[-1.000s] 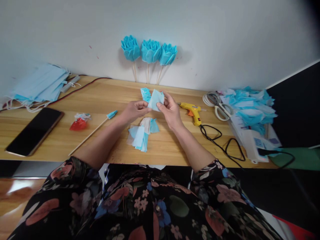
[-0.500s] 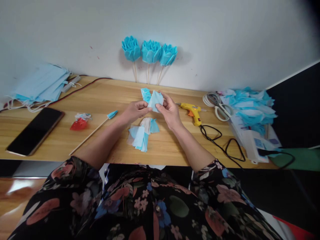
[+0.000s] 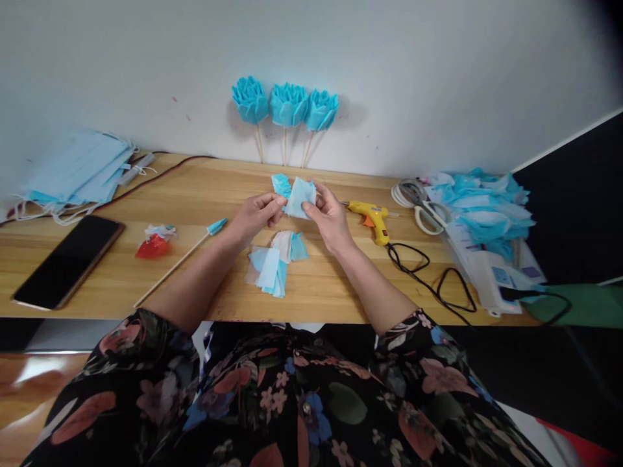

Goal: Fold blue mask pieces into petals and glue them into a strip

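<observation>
My right hand (image 3: 329, 214) pinches a pale blue piece of mask fabric (image 3: 299, 196) between thumb and fingers, holding it up over the table. Just left of that piece, my left hand (image 3: 263, 214) has thumb and forefinger pressed together; whatever is between them, if anything, is too small to make out. Behind the fabric lies a pleated blue strip (image 3: 280, 184), partly covered. Below my hands, several cut blue and white fabric pieces (image 3: 272, 266) lie overlapping. A thin stick with a blue wrapped tip (image 3: 217, 226) rests by my left forearm.
Three blue fabric flowers (image 3: 289, 105) on sticks lean against the wall. A yellow glue gun (image 3: 372, 219) with a black cord lies right, near white scissors (image 3: 431, 219) and a fabric heap (image 3: 487, 204). Left are a phone (image 3: 68, 263), a red bundle (image 3: 154, 243) and stacked masks (image 3: 80, 167).
My left fingers have drawn back slightly left from the fabric's lower corner. My right hand keeps its grip on the piece, which is now turned a little. The view has shifted slightly.
</observation>
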Tool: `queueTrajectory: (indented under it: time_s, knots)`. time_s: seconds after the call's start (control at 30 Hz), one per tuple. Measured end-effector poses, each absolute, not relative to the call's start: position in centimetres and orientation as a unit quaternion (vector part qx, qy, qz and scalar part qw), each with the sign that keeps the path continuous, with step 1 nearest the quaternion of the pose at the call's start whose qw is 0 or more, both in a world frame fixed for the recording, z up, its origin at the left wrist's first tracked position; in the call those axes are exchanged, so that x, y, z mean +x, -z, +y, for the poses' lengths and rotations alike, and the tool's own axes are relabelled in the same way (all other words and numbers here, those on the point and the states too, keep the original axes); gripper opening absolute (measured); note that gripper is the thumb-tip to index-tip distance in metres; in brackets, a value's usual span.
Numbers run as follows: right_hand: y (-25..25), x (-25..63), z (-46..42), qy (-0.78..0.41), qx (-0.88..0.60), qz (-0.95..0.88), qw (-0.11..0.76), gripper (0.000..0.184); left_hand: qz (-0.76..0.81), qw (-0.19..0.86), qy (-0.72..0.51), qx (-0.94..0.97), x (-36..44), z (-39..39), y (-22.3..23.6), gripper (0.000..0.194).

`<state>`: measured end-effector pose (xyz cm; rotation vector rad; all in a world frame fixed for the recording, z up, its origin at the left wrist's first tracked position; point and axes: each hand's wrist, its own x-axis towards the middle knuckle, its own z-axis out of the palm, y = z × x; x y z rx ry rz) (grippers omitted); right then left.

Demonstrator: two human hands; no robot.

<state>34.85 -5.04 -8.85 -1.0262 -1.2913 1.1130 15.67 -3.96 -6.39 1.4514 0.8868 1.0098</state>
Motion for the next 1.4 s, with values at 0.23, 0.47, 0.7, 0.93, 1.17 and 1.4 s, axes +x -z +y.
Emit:
queueTrajectory:
  time_s: [0.23,0.47,0.7,0.93,1.17,1.4]
  knots:
    - [8.8,34.3,-5.6,-0.521,-0.428,-0.544,0.499,0.076,0.386,0.544,-0.464,0.583,16.0,-3.9,6.3,0.043]
    - [8.1,34.1,-6.0,-0.531,-0.425,-0.542,0.494,0.057,0.392,0.551,-0.457,0.578,16.1,-4.2,6.3,0.035]
    - [7.8,34.4,-5.9,-0.485,-0.462,-0.529,0.522,0.042,0.396,0.545,-0.463,0.576,15.9,-4.3,6.2,0.032]
    - [7.7,34.4,-5.7,-0.482,-0.454,-0.538,0.522,0.043,0.418,0.533,-0.469,0.567,15.6,-3.9,6.4,0.03]
    - [7.8,34.5,-5.7,-0.475,-0.463,-0.539,0.519,0.043,0.422,0.522,-0.47,0.573,15.7,-4.0,6.2,0.035]
    - [7.7,34.5,-5.7,-0.477,-0.466,-0.53,0.523,0.041,0.401,0.522,-0.483,0.576,15.7,-4.0,6.6,0.042]
